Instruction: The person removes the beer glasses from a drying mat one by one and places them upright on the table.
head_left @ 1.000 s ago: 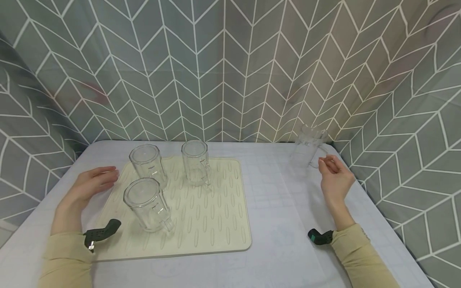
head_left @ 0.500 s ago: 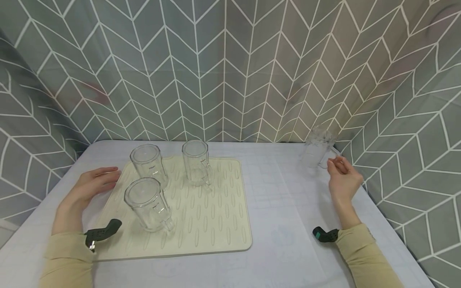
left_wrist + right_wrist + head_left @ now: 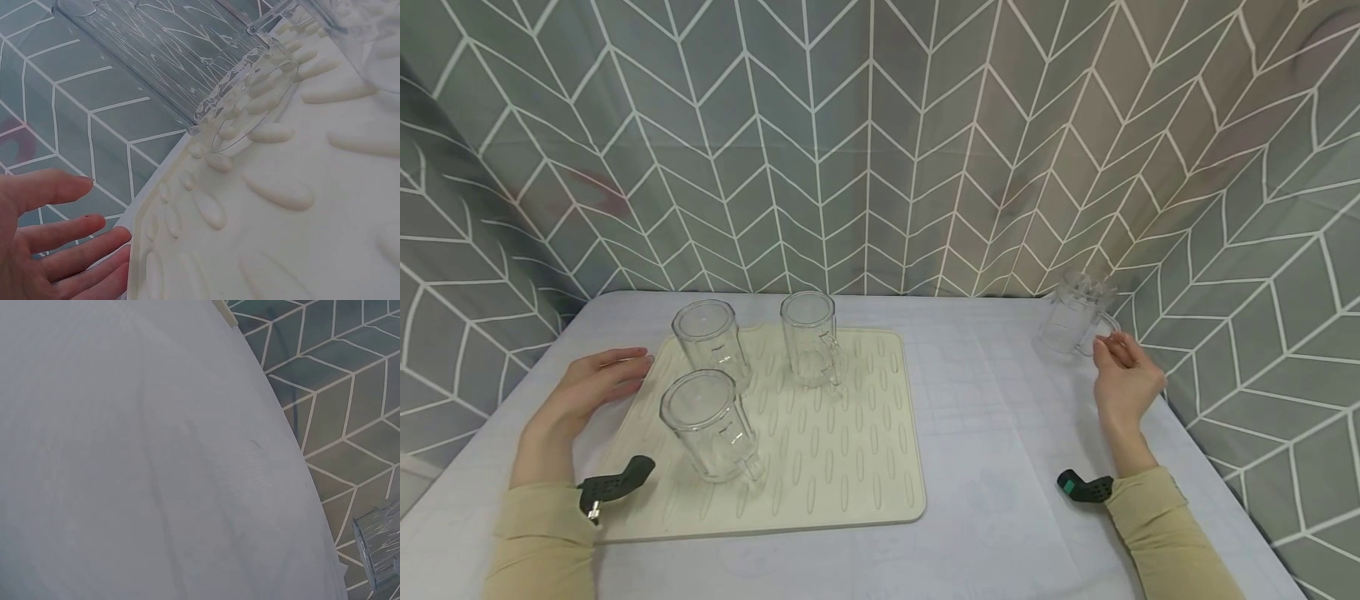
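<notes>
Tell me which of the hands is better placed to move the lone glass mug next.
The right hand, most likely: it already pinches the handle of the lone glass mug. The left hand lies far from it, at the pale mat's left edge.

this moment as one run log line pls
right grip: holding glass mug, far right of table | left grip: empty, at left edge of mat | on mat: three more mugs
</notes>
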Available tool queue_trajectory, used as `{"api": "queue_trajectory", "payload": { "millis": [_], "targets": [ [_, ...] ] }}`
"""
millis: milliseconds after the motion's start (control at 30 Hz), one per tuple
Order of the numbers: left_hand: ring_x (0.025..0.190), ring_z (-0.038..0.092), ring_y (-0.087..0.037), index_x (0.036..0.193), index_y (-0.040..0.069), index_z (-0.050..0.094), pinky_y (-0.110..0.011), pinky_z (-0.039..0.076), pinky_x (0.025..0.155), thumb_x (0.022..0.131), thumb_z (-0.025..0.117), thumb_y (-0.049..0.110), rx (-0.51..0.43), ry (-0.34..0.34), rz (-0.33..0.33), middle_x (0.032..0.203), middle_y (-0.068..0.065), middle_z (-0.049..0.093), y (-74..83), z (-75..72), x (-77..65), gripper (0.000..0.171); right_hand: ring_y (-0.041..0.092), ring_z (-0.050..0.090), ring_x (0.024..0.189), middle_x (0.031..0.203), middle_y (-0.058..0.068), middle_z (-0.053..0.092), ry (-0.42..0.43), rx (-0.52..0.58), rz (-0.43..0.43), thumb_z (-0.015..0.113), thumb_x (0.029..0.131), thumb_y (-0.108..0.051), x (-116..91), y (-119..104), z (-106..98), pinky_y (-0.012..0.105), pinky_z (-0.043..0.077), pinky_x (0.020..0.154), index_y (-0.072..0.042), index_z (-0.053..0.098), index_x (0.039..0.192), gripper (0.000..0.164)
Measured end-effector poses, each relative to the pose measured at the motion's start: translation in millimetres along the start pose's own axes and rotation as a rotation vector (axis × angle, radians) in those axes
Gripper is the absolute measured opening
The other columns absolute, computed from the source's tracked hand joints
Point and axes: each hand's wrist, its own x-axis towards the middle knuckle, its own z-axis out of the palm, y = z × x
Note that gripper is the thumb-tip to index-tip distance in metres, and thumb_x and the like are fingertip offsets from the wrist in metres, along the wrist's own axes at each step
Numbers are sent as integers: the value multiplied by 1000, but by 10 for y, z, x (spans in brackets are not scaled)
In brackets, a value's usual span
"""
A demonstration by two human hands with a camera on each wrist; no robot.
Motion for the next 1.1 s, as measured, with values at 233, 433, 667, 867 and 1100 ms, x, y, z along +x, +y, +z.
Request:
{"api": "queue_trajectory", "payload": {
  "millis": [233, 433, 667, 867, 1100],
  "targets": [
    [86, 49, 25, 150, -13, 29, -7, 54, 77, 101, 57, 41, -7, 5, 3, 152, -34, 30, 3, 7, -20, 78, -10, 66, 73, 73, -24, 66, 8, 4, 3, 74, 86, 1, 20, 71, -30, 3, 53, 68, -13, 72, 94, 16],
    [86, 47, 24, 150, -13, 28, -7, 54, 77, 101, 56, 42, 5, -1, -13, 152, -34, 30, 17, 3, -26, 78, -9, 66, 72, 73, -22, 66, 14, 21, 32, 73, 85, 4, 43, 142, -50, 3, 53, 68, -11, 72, 95, 18],
    [88, 45, 22, 152, -10, 28, -9, 53, 79, 100, 54, 49, 29, -14, -53, 155, -30, 29, 38, -4, -34, 83, -8, 64, 72, 74, -20, 64, 19, -23, 95, 74, 86, -1, 43, 185, -67, 2, 52, 65, -10, 72, 99, 16],
    [88, 46, 20, 152, -10, 28, -10, 54, 79, 101, 54, 49, 27, -4, -46, 154, -31, 32, 24, 4, -15, 82, -8, 64, 72, 76, -19, 65, 21, -63, 92, 75, 87, -5, 39, 205, -73, 2, 51, 65, -10, 72, 99, 14],
    [87, 47, 22, 151, -10, 30, -7, 53, 78, 101, 55, 47, 11, 4, -31, 153, -30, 31, -3, 6, -2, 80, -13, 63, 73, 79, -20, 65, 42, -107, 79, 76, 87, -7, 49, 246, -78, 2, 50, 68, -6, 73, 110, 23]
  ]
}}
